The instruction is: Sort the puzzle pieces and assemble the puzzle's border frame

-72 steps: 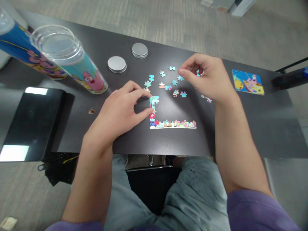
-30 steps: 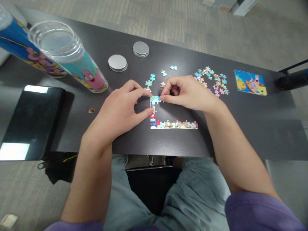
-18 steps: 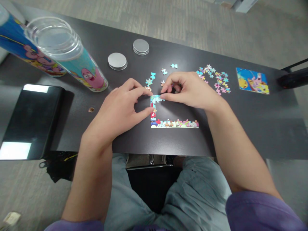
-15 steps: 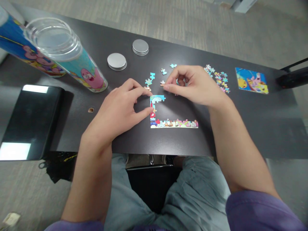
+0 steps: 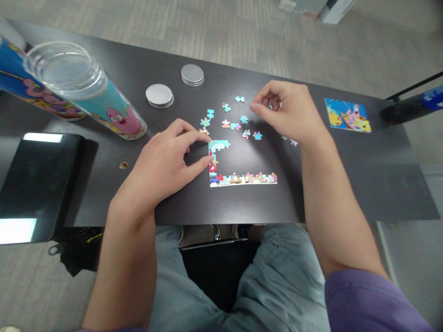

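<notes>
A partly joined jigsaw puzzle [image 5: 244,180] lies on the dark table, its joined pieces forming a left side, a bottom row and a short top strip. My left hand [image 5: 169,154] rests at its left side, index finger and thumb spread, their tips touching the upper left corner and the left edge. Above the puzzle, my right hand [image 5: 285,110] is held with thumb and index tips close together; no piece shows between them. Loose pieces lie around it, among them a brown-and-white piece [image 5: 225,124], a blue piece [image 5: 257,135] and a light blue piece [image 5: 239,99]. The right hand partly hides further pieces.
Two clear-topped cartoon tubes [image 5: 119,110] stand at the left, beside a black tablet-like device [image 5: 38,184]. Round metal lids [image 5: 159,94] lie toward the back. A cartoon picture card [image 5: 348,115] and a dark bottle-like object [image 5: 408,108] are at the right.
My right hand has moved right and away from the brown-and-white piece, which stays on the table. More loose pieces show now. My left hand keeps its place on the puzzle; the view has shifted slightly.
</notes>
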`<state>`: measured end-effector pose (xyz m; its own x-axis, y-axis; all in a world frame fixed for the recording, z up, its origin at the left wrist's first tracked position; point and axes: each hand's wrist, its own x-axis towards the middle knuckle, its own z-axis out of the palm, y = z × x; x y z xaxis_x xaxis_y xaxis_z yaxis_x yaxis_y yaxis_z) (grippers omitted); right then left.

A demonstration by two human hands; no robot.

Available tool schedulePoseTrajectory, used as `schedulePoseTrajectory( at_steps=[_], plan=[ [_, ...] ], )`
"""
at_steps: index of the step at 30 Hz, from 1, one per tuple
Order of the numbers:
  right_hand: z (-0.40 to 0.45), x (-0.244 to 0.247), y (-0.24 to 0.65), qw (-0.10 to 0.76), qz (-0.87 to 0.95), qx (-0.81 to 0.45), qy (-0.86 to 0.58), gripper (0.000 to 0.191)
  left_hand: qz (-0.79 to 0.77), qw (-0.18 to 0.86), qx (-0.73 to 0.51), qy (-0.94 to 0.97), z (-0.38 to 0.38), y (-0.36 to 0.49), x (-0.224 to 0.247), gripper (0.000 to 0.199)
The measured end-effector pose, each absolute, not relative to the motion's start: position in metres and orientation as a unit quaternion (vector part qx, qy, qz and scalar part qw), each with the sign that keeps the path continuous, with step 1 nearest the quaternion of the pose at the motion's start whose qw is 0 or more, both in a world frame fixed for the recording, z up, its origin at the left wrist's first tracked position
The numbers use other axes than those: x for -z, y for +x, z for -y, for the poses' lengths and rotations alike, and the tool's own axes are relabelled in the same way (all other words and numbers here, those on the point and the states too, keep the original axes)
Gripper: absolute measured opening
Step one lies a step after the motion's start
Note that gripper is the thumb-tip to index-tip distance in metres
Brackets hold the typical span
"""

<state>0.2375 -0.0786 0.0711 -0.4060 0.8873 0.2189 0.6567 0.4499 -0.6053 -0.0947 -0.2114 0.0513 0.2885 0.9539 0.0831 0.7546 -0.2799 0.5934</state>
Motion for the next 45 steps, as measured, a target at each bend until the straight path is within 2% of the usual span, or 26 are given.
schedulePoseTrajectory(
  at_steps=[3,9,12,23,29,37,39,42,45],
  plan=[
    [0.076,-0.066,0.235,0.255,0.816,-0.217,-0.470,0.036,-0.552,0.232,-0.218,0.770,0.211,-0.096,-0.050,0.038],
    [0.081,-0.056,0.218,0.222,0.847,-0.216,-0.431,0.018,-0.551,0.231,-0.222,0.770,0.210,-0.096,-0.051,0.039],
    [0.084,-0.052,0.210,0.198,0.856,-0.220,-0.423,0.019,-0.552,0.235,-0.226,0.767,0.211,-0.095,-0.051,0.038],
    [0.081,-0.053,0.215,0.179,0.867,-0.219,-0.410,0.006,-0.576,0.175,-0.234,0.763,0.212,-0.091,-0.043,0.043],
    [0.077,-0.059,0.226,0.199,0.860,-0.197,-0.427,0.011,-0.597,0.160,-0.220,0.754,0.214,-0.091,-0.050,0.033],
    [0.075,-0.063,0.235,0.221,0.847,-0.194,-0.442,0.015,-0.604,0.199,-0.234,0.735,0.212,-0.093,-0.061,0.019],
    [0.076,-0.062,0.233,0.215,0.849,-0.206,-0.437,0.016,-0.603,0.199,-0.232,0.736,0.211,-0.094,-0.059,0.022],
    [0.075,-0.060,0.233,0.203,0.852,-0.220,-0.430,0.018,-0.607,0.181,-0.228,0.739,0.211,-0.093,-0.054,0.036],
    [0.072,-0.061,0.237,0.198,0.852,-0.226,-0.429,0.019,-0.610,0.171,-0.220,0.742,0.212,-0.092,-0.053,0.037]
  ],
)
